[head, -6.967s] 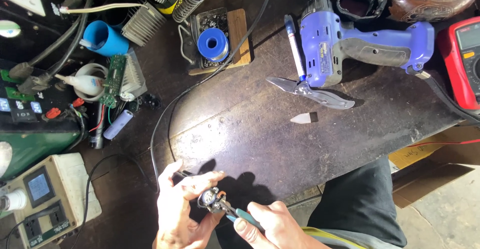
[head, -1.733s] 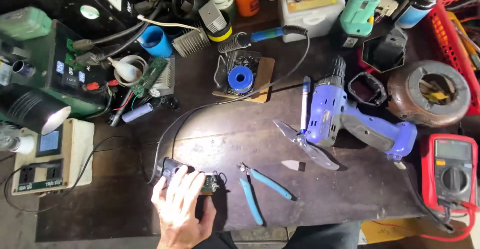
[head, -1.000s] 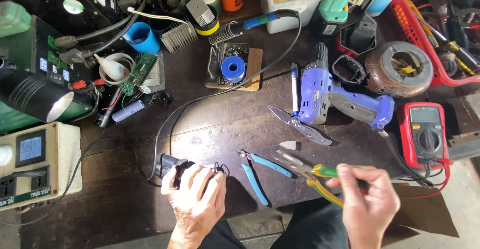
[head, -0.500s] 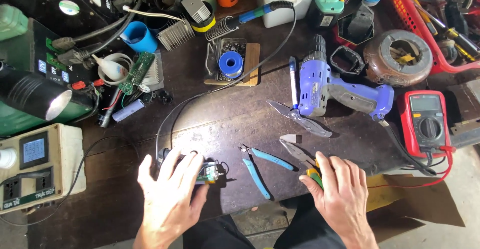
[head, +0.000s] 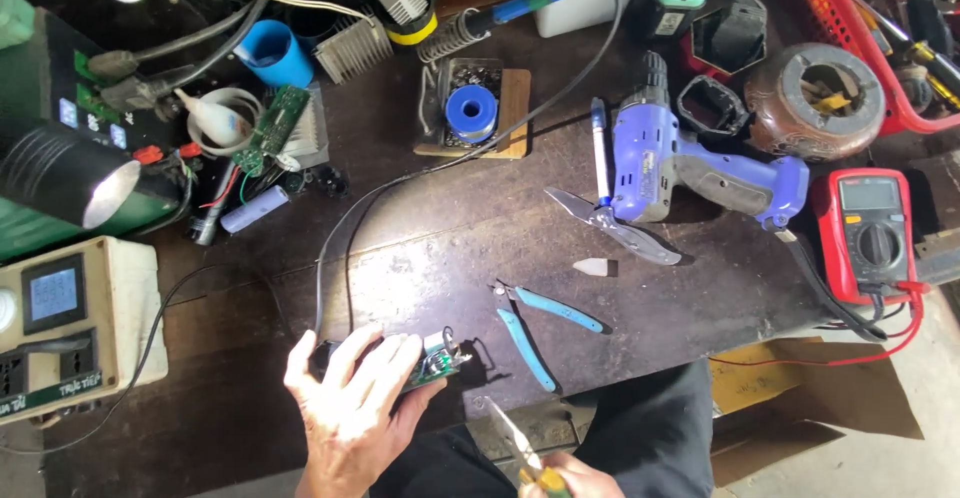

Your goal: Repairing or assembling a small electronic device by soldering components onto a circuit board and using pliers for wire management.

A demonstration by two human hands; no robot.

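Note:
My left hand [head: 352, 408] lies over a small black adapter with an exposed green circuit board [head: 436, 362] near the table's front edge, fingers wrapped on it. A black cable [head: 335, 248] runs from it up the table. My right hand [head: 560, 478] sits at the bottom edge, mostly cut off, gripping yellow-green-handled long-nose pliers [head: 512, 436] whose jaws point up toward the board. Blue-handled cutters [head: 540, 323] lie on the table just right of the board, touched by neither hand.
A blue cordless drill [head: 680, 168], scissors [head: 610, 223] and a red multimeter [head: 868, 233] lie at right. A solder spool on a wooden stand [head: 470, 110] sits at centre back. A socket box with a meter [head: 60, 328] and a lamp [head: 70, 173] stand at left.
My right hand drew back from the table's right toward my body at the bottom edge, carrying the long-nose pliers. My left hand stayed on the circuit board; the blue cutters stayed put.

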